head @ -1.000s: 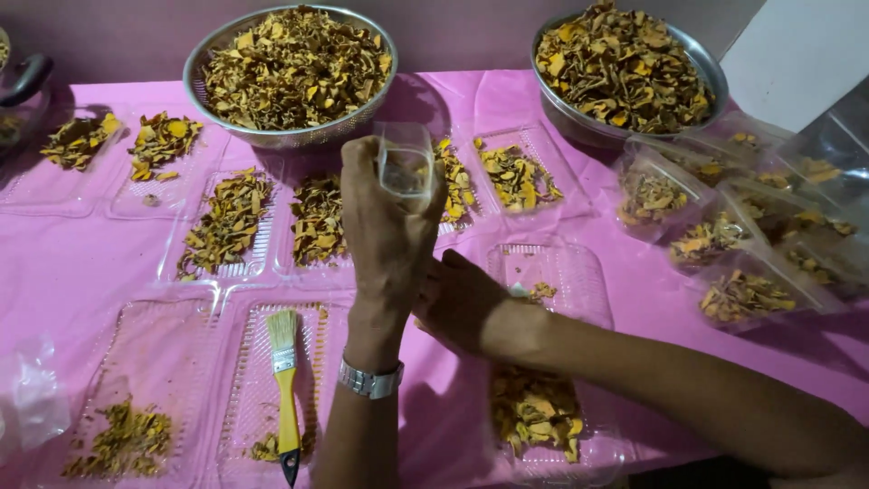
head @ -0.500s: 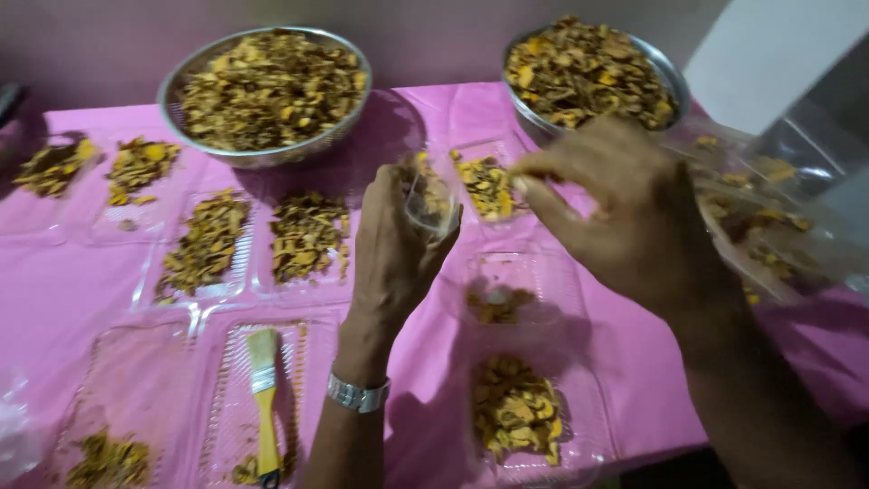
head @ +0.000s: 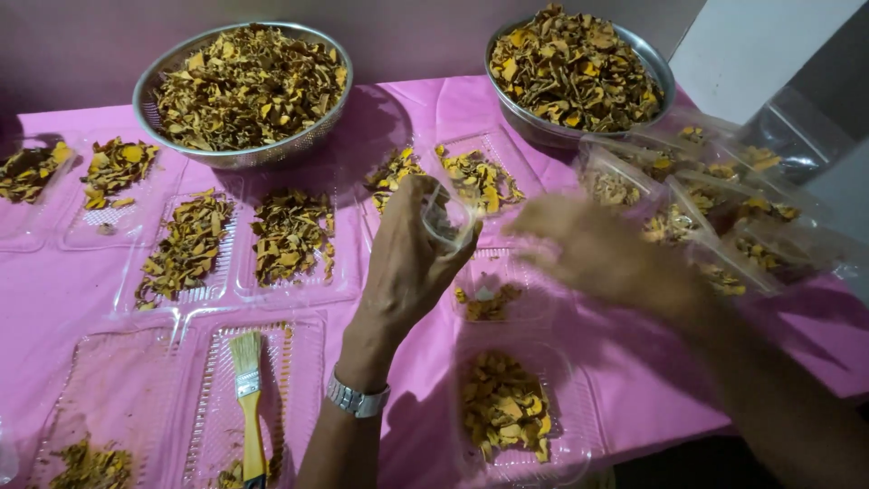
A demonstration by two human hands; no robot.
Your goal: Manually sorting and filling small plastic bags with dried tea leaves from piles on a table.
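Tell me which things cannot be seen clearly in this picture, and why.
Head view:
- Right hand: blurred by motion, so its grip is unclear.
- Small clear plastic cup: partly hidden by the left hand; contents too small to tell.
- Yellow-handled pastry brush: handle end cut by the bottom edge.
- Stacked clear plastic boxes: glare hides their count.

Two bowls (head: 243,91) stand behind the trays (head: 290,240); brush (head: 248,398) lies front left.

One head-worn view looks steeply down, close over the pink table (head: 72,299).
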